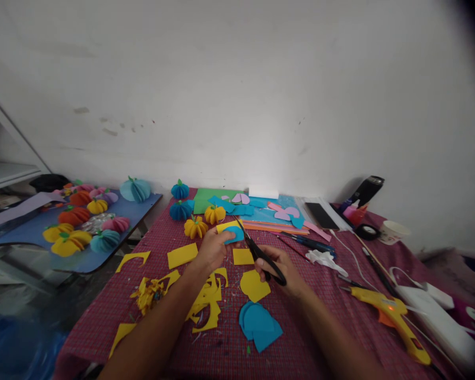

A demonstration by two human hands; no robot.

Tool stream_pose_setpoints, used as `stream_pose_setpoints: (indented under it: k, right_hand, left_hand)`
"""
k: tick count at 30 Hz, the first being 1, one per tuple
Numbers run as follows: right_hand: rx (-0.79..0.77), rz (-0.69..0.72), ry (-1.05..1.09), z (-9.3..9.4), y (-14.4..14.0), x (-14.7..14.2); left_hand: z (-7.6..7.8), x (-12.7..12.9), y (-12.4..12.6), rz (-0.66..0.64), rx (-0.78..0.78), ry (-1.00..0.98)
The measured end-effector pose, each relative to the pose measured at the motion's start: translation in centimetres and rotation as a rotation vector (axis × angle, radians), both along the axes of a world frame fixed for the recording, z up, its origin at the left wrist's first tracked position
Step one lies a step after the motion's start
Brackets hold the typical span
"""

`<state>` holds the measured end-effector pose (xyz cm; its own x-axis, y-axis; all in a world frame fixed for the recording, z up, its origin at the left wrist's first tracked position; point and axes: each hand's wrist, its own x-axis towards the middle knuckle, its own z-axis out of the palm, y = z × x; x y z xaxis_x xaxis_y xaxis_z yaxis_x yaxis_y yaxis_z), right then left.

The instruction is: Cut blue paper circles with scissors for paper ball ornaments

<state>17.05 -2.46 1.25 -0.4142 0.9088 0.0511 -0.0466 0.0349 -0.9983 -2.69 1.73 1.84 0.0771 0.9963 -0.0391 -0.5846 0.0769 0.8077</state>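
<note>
Head view: left hand [211,248] pinches blue-and-yellow paper [233,232] against scissors [261,256] gripped by right hand [279,269].

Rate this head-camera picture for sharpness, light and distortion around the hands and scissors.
Head view: centre sharp, the left hand pinching a blue-and-yellow paper piece and the right hand gripping the black-handled scissors read clearly; light is soft and even, shadows faint; wide-angle bending and blur smear the lower-left corner, the top-right corner darkens; the yellow glue gun looks stretched.

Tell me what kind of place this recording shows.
Likely a home paper-craft table: the right hand works scissors on a blue paper piece held by the left hand, beside paper pumpkins and a glue gun.
</note>
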Motion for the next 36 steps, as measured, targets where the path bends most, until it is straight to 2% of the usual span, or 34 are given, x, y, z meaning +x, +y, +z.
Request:
stream_pose_setpoints:
  k: [14,24,30,36]
  right_hand:
    - [-0.046,0.05,-0.024,0.0,0.4,0.8]
    - [-0.018,0.073,-0.002,0.0,0.5,0.8]
    - [-0.063,0.063,-0.003,-0.3,0.6,1.0]
    - [-0.061,0.078,-0.043,0.2,0.5,1.3]
  left_hand:
    - [0.8,-0.6,-0.1,-0.035,-0.055,0.031]
    - [0.6,-0.6,-0.2,-0.099,-0.024,0.094]
    - [0.6,-0.7,-0.2,-0.115,-0.022,0.096]
    - [0.7,-0.9,-0.1,-0.132,-0.044,0.122]
